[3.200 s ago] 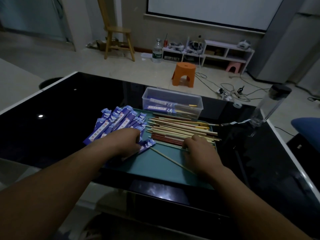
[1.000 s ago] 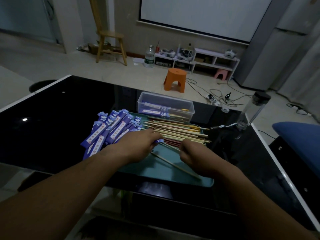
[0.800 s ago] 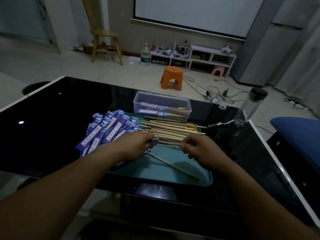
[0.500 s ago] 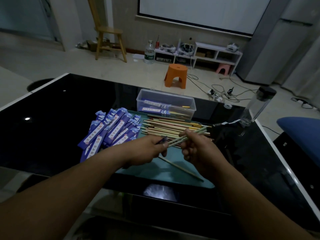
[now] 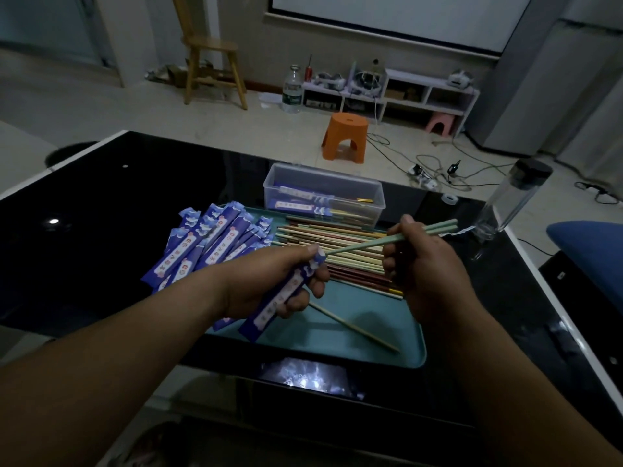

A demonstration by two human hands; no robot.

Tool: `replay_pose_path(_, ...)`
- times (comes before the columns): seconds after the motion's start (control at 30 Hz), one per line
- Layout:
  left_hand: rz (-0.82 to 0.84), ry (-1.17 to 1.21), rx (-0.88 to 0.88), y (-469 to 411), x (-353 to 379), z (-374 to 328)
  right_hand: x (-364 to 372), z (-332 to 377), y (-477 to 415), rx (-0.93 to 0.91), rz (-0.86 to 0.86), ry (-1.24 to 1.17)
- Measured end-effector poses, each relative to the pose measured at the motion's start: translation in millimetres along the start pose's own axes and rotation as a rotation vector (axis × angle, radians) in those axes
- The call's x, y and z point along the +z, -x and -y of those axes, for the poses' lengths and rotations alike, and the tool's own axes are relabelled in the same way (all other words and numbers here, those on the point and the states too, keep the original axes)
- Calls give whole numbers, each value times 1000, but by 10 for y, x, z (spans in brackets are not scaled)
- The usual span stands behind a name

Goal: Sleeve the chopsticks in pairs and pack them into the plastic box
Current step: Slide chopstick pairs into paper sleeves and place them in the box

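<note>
Dim room: a pale floor (image 5: 101,106) carries a wooden chair (image 5: 209,47), an orange stool (image 5: 345,124) (cables (image 5: 438,170) beside it) and a low white shelf (image 5: 431,86) against the wall (image 5: 249,35).

Dim, underexposed; lamp glare spots on glossy black table (image 5: 141,210); wide-angle bending at edges.

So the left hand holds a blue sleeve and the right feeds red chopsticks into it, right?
Not red: the head view shows pale green chopsticks in the right hand, feeding into the blue sleeve the left hand holds.
</note>
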State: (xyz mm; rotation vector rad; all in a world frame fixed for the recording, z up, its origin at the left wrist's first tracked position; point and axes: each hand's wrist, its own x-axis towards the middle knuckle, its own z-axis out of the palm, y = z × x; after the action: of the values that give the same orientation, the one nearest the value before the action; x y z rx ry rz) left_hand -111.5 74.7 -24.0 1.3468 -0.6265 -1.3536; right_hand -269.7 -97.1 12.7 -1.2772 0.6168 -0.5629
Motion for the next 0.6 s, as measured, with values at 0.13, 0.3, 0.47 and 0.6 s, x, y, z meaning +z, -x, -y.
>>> replay_pose_path(0.13,100,4,-26,56,15,-38,-2,40,30,-31,19,16)
replay_pose_path(0.3,228,19,-80,137,26,-70,-30,-9,-4,-12,52,24)
replay_pose_path(0.47,293,28,-132,169,29,-90,-43,-56,-59,-16,103,45)
replay_pose_path(0.6,312,15,-146,167,34,-97,-29,-118,-33,8,198,125)
